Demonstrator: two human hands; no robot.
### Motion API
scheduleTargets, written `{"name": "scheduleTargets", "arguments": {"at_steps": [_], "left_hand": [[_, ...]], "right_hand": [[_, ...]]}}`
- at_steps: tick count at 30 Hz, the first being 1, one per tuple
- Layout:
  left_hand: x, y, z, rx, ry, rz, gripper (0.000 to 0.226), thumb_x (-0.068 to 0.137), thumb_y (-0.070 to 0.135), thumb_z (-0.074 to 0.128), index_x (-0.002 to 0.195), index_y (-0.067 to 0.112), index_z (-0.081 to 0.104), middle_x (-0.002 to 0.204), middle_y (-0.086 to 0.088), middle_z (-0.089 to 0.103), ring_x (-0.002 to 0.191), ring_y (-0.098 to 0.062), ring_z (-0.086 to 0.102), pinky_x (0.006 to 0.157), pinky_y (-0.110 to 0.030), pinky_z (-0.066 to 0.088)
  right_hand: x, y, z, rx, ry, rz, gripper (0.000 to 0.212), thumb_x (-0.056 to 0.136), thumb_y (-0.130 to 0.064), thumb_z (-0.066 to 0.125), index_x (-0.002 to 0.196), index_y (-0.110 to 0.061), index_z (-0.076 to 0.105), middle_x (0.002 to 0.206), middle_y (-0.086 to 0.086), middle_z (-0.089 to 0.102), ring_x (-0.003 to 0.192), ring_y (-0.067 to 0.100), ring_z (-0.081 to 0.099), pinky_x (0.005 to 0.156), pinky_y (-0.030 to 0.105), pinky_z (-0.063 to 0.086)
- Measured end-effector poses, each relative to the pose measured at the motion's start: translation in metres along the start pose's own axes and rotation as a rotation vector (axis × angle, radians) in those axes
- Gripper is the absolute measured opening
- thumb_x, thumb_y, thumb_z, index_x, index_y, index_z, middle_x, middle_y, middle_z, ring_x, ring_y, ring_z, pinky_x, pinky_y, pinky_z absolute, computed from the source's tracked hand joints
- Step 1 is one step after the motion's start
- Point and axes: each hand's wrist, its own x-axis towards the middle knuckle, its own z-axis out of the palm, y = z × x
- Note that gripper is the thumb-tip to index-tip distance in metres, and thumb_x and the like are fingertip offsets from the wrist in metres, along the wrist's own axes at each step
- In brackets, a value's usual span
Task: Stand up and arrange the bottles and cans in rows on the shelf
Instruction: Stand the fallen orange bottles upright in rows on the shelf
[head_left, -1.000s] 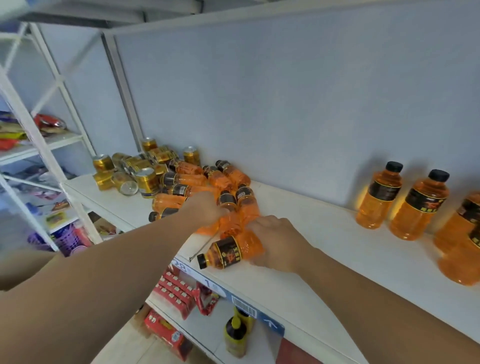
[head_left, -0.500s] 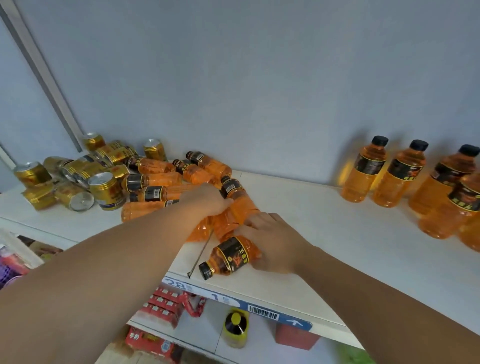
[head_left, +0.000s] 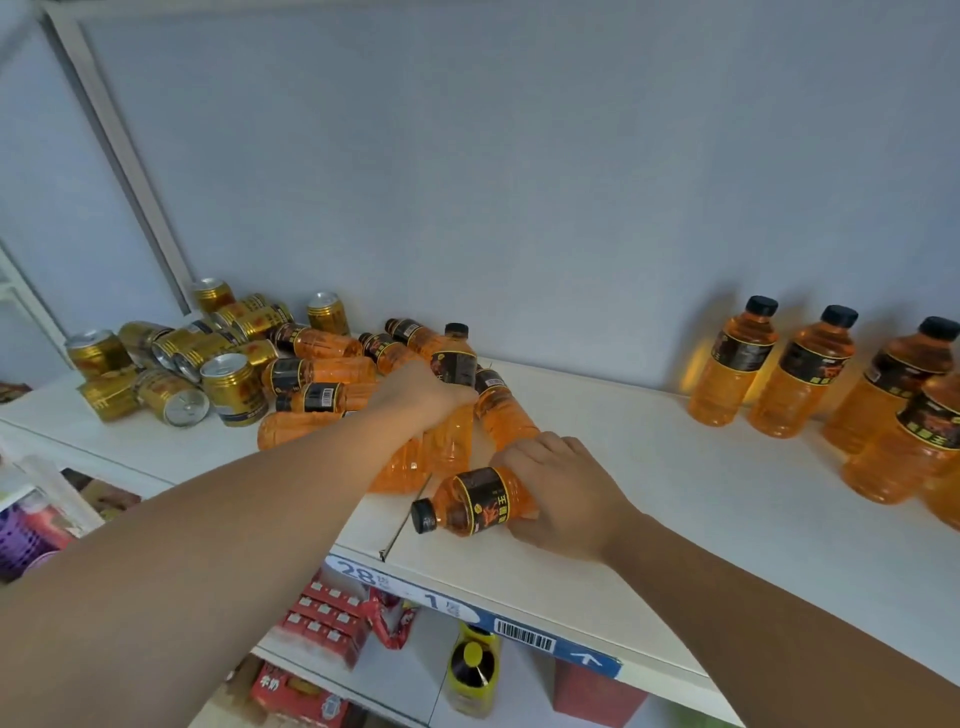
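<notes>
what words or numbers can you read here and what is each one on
"28", small blurred print after it: price strip on the shelf edge.
"1", then a blurred character: same strip.
Barcode and white arrow, no readable digits: same strip.
Yellow characters, too blurred: label of the lying bottle in the right hand.
Labels on the second bottle in the left hand, standing bottles, cans, red cartons: too small or blurred.

Light moderately bright and even. The upright bottles (head_left: 732, 364) throw soft shadows left onto the back wall (head_left: 519, 156), with an amber glow beside them. Fisheye bend at the edges. The lower-shelf goods (head_left: 322, 623) are soft, possibly out of focus.
</notes>
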Motion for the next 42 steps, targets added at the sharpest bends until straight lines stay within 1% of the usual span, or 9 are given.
{"name": "scheduleTargets", "arguments": {"at_steps": [4,7,11,14,20,24,30,34,42], "left_hand": [[-0.007,0.021,-0.012,-0.092,0.058,0.076,0.048,0.065,0.067,0.071,0.086,0.024,0.065,0.074,0.001,0.07,0.065,-0.014,0.068,0.054,-0.03,0.053],[-0.014,0.052,-0.013,-0.118,0.117,0.129,0.059,0.059,0.077,0.065,0.087,0.025,0.066,0.075,0.002,0.07,0.068,-0.015,0.068,0.064,-0.034,0.058],[-0.022,0.104,0.006,-0.171,0.101,0.254,0.062,0.051,0.081,0.055,0.074,0.025,0.067,0.063,0.004,0.067,0.06,-0.015,0.067,0.054,-0.028,0.049],[-0.028,0.143,0.033,-0.154,0.084,0.332,0.054,0.058,0.08,0.061,0.072,0.028,0.068,0.066,0.008,0.068,0.065,-0.01,0.066,0.059,-0.029,0.051],[-0.04,0.208,0.091,-0.281,0.031,0.476,0.044,0.066,0.069,0.073,0.087,0.032,0.071,0.081,0.01,0.071,0.078,-0.009,0.067,0.073,-0.037,0.059],[-0.046,0.233,0.127,-0.358,-0.011,0.535,0.043,0.066,0.066,0.074,0.09,0.031,0.073,0.084,0.01,0.074,0.078,-0.004,0.067,0.074,-0.039,0.06],[-0.043,0.251,0.17,-0.418,-0.109,0.613,0.032,0.059,0.068,0.075,0.081,0.047,0.065,0.078,0.026,0.069,0.075,0.007,0.066,0.069,-0.029,0.059],[-0.033,0.248,0.191,-0.365,-0.165,0.678,0.048,0.064,0.066,0.076,0.102,0.036,0.07,0.091,0.017,0.074,0.083,-0.001,0.069,0.075,-0.034,0.061],[-0.016,0.239,0.205,-0.277,-0.201,0.774,0.06,0.069,0.073,0.069,0.118,0.039,0.057,0.106,0.015,0.068,0.093,-0.007,0.067,0.08,-0.036,0.06]], "right_hand": [[-0.008,0.012,-0.011,0.145,0.109,0.109,0.058,0.077,-0.05,0.069,0.127,-0.024,0.052,0.116,-0.004,0.061,0.102,0.02,0.055,0.079,0.034,0.047],[-0.018,0.029,-0.022,0.267,0.212,0.25,0.063,0.078,-0.054,0.068,0.129,-0.024,0.048,0.115,-0.006,0.059,0.101,0.013,0.054,0.076,0.029,0.046],[-0.041,0.065,-0.039,0.397,0.376,0.463,0.06,0.077,-0.064,0.066,0.125,-0.034,0.047,0.11,-0.018,0.058,0.097,0.004,0.056,0.075,0.026,0.049],[-0.065,0.094,-0.052,0.437,0.483,0.559,0.055,0.078,-0.066,0.065,0.121,-0.04,0.043,0.108,-0.02,0.057,0.093,0.002,0.056,0.069,0.019,0.043],[-0.117,0.144,-0.063,0.477,0.604,0.721,0.05,0.083,-0.052,0.074,0.119,-0.042,0.04,0.099,-0.036,0.051,0.086,-0.007,0.054,0.066,0.01,0.037],[-0.14,0.167,-0.058,0.564,0.701,0.809,0.053,0.084,-0.046,0.075,0.123,-0.042,0.039,0.103,-0.039,0.051,0.091,-0.011,0.054,0.071,0.01,0.038],[-0.152,0.194,-0.052,0.604,0.745,0.957,0.06,0.085,-0.035,0.076,0.13,-0.039,0.037,0.109,-0.033,0.051,0.102,0.001,0.053,0.081,0.026,0.044],[-0.149,0.201,-0.043,0.637,0.808,0.99,0.064,0.086,-0.033,0.077,0.138,-0.035,0.038,0.127,-0.021,0.054,0.113,0.002,0.052,0.09,0.027,0.043],[-0.138,0.214,-0.041,0.601,0.752,1.067,0.067,0.088,-0.033,0.076,0.141,-0.029,0.036,0.136,-0.011,0.055,0.122,0.013,0.055,0.089,0.027,0.042]]}}
